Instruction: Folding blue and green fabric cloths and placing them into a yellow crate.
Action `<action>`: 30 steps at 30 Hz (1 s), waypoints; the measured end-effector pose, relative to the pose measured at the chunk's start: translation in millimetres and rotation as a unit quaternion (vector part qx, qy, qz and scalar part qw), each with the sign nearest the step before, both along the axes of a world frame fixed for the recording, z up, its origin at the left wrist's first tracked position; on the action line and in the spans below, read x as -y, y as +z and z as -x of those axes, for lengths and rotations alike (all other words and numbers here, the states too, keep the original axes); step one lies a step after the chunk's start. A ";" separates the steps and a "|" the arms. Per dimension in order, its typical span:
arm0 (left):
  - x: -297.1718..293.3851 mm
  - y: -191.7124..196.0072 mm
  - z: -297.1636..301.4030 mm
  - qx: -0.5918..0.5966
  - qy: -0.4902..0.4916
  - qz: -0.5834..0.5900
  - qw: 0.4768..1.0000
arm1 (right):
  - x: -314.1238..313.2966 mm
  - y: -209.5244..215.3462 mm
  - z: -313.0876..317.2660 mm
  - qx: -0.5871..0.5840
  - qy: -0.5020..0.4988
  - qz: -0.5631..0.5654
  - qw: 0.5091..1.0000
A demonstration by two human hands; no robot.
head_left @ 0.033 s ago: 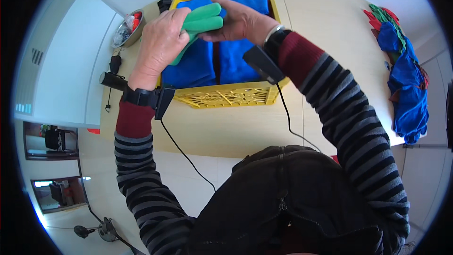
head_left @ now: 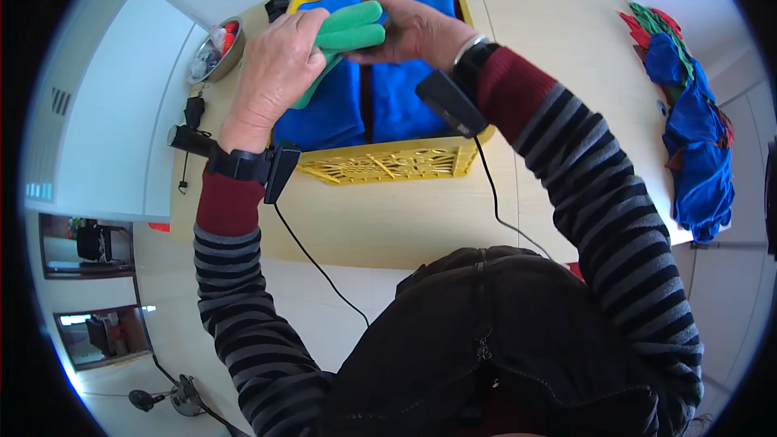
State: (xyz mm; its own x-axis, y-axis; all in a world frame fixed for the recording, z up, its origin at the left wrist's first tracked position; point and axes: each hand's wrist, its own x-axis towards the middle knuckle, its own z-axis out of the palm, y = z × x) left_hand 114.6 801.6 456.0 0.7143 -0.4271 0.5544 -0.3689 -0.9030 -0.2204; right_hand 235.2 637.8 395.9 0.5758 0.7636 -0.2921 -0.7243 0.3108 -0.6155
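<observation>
Head view: left hand [head_left: 275, 73] and right hand [head_left: 417, 32] both grip closed on folded green cloth [head_left: 350, 28], held above blue cloths [head_left: 405, 97] in yellow crate [head_left: 388, 163] on desk [head_left: 566, 48].

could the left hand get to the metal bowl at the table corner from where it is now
Probably yes: the left hand is shut on the green cloth, but the metal bowl sits close on its left with nothing between them. It would need to release the cloth first.

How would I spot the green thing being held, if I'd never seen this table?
Find the yellow crate on the pale table. Above its blue cloths, both hands grip a rolled green cloth. It is the only green piece over the crate.
</observation>
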 end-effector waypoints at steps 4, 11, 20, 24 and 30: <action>31.3 -3.6 -17.9 0.063 -0.061 -0.028 0.996 | 40.3 -12.3 -39.2 0.154 0.018 -0.020 0.988; 78.5 -74.4 -13.6 0.107 -0.130 -0.076 0.983 | 117.9 -26.0 -29.7 0.218 -0.015 0.274 0.936; 89.5 -107.4 9.0 -0.053 -0.126 -0.082 0.987 | 115.7 -8.5 -9.9 0.498 0.114 0.614 0.602; 94.5 -109.0 11.6 -0.105 -0.135 -0.030 0.985 | 112.3 -14.7 0.2 0.699 -0.032 0.566 0.436; 73.9 -99.3 16.9 -0.176 -0.107 0.113 0.972 | 89.8 -41.0 28.4 0.805 0.092 0.449 0.377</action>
State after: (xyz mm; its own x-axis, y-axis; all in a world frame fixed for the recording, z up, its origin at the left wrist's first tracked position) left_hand 97.7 727.7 356.8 0.7848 -0.4829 0.3884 -0.5705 -0.8077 0.1487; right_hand 206.8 548.0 354.9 0.5198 0.8436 0.1350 0.8542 -0.5103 -0.1000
